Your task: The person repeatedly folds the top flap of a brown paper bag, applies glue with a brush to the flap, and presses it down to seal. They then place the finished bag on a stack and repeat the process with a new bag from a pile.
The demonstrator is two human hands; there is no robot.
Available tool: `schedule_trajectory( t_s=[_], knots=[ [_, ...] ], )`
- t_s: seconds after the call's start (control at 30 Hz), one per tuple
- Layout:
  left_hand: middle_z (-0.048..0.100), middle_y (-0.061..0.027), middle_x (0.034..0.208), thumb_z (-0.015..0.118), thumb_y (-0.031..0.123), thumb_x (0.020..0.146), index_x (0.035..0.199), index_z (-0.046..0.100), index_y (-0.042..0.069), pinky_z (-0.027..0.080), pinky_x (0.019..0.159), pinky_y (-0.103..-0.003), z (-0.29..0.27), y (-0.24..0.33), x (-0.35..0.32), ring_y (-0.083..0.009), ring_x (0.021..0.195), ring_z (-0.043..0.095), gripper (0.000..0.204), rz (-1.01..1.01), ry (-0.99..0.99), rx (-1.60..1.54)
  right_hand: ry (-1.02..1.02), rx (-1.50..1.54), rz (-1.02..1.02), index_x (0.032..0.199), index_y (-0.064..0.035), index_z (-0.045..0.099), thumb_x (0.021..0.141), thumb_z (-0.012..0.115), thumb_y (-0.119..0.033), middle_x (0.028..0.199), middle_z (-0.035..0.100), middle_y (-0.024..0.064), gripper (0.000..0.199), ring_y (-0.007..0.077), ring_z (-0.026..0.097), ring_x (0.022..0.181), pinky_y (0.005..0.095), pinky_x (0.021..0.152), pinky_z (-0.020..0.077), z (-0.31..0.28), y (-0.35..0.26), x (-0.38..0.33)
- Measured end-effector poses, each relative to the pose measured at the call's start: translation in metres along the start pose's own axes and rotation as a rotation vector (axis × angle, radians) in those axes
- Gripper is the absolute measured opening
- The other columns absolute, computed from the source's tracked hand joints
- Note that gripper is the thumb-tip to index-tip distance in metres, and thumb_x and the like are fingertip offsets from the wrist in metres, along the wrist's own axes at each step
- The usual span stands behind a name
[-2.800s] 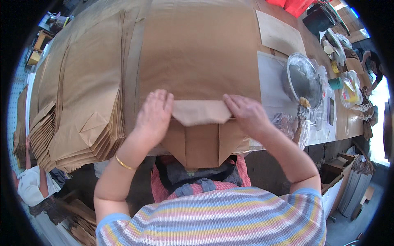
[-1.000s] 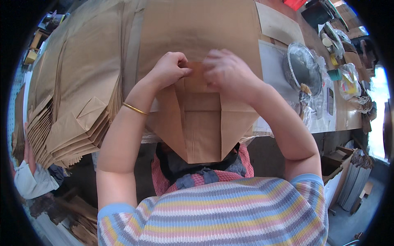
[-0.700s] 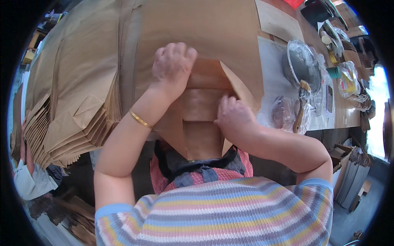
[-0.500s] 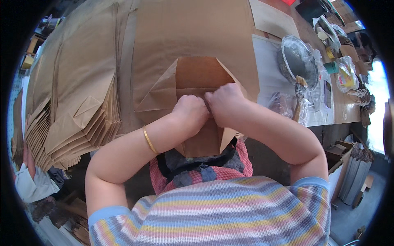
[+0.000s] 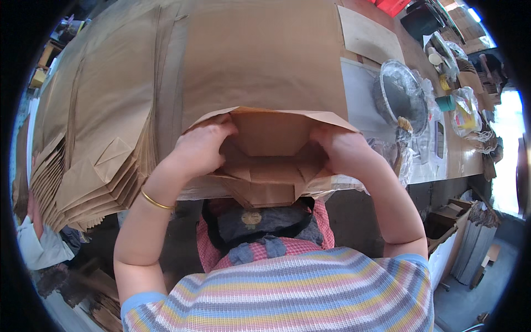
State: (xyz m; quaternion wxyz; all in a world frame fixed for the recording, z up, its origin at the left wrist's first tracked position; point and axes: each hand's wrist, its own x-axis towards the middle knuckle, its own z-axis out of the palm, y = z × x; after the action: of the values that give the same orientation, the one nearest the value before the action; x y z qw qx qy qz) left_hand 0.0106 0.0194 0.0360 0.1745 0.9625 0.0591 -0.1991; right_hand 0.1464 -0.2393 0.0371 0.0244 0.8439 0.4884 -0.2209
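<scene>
A brown paper bag (image 5: 265, 149) lies at the table's near edge with its end spread open toward me. My left hand (image 5: 202, 146) grips the left side of the opened end, fingers tucked inside the fold. My right hand (image 5: 340, 149) grips the right side the same way. The bag's bottom flaps (image 5: 265, 188) hang folded just below both hands. A gold bangle (image 5: 156, 202) sits on my left wrist. The bag rests on a large sheet of brown paper (image 5: 260, 55).
A thick fanned stack of brown paper bags (image 5: 94, 144) fills the table's left side. To the right stand a round metal bowl (image 5: 401, 97), a brush (image 5: 404, 124), plastic wrapping, small containers and a flat board (image 5: 368, 36). Crates stand on the floor at the right.
Earlier both hands pressed folds together at the middle of the bag's end. Now they have moved apart to its two sides and the end is pulled wide open.
</scene>
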Motion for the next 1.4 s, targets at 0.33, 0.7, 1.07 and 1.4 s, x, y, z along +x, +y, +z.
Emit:
schedule_trajectory(
  t_s=[0.33, 0.7, 1.07, 1.4],
  knots=[
    [0.063, -0.0172, 0.107, 0.067, 0.005, 0.069, 0.097, 0.068, 0.000, 0.046, 0.091, -0.039, -0.012, -0.020, 0.013, -0.0335, 0.106, 0.058, 0.028, 0.206, -0.127, -0.295, 0.092, 0.289, 0.144, 0.079, -0.0020, 0.066, 0.077, 0.067, -0.015, 0.081, 0.065, 0.0185, 0.013, 0.0378, 0.063, 0.081, 0.0433, 0.071, 0.0503, 0.003, 0.001, 0.022],
    [0.065, -0.0175, 0.086, 0.074, 0.018, 0.076, 0.084, 0.064, 0.000, 0.048, 0.076, -0.040, 0.037, -0.021, 0.027, -0.0334, 0.084, 0.062, 0.022, -0.044, 0.239, -0.336, 0.721, 0.322, -0.074, 0.092, -0.0058, 0.068, 0.076, 0.067, -0.006, 0.075, 0.058, 0.0100, 0.016, 0.0286, 0.061, 0.073, 0.0402, 0.064, 0.0507, -0.003, 0.005, -0.066],
    [0.048, -0.0203, 0.124, 0.083, 0.024, 0.060, 0.114, 0.054, 0.002, 0.040, 0.103, -0.044, 0.003, 0.024, -0.004, -0.0389, 0.121, 0.045, 0.065, 0.072, 0.025, 0.033, 1.122, 0.267, 0.180, 0.101, -0.0048, 0.070, 0.080, 0.077, -0.013, 0.076, 0.067, 0.0062, 0.024, 0.0162, 0.061, 0.063, 0.0290, 0.059, 0.0497, 0.012, 0.140, -0.136],
    [0.047, -0.0222, 0.126, 0.082, 0.018, 0.055, 0.112, 0.050, -0.003, 0.041, 0.103, -0.046, 0.012, 0.024, -0.021, -0.0404, 0.123, 0.045, 0.069, 0.149, 0.102, 0.174, 0.965, 1.092, 0.560, 0.091, 0.0006, 0.072, 0.088, 0.069, -0.020, 0.069, 0.061, -0.0001, 0.021, 0.0069, 0.050, 0.060, 0.0229, 0.056, 0.0396, 0.003, 0.225, -0.065]
  ],
)
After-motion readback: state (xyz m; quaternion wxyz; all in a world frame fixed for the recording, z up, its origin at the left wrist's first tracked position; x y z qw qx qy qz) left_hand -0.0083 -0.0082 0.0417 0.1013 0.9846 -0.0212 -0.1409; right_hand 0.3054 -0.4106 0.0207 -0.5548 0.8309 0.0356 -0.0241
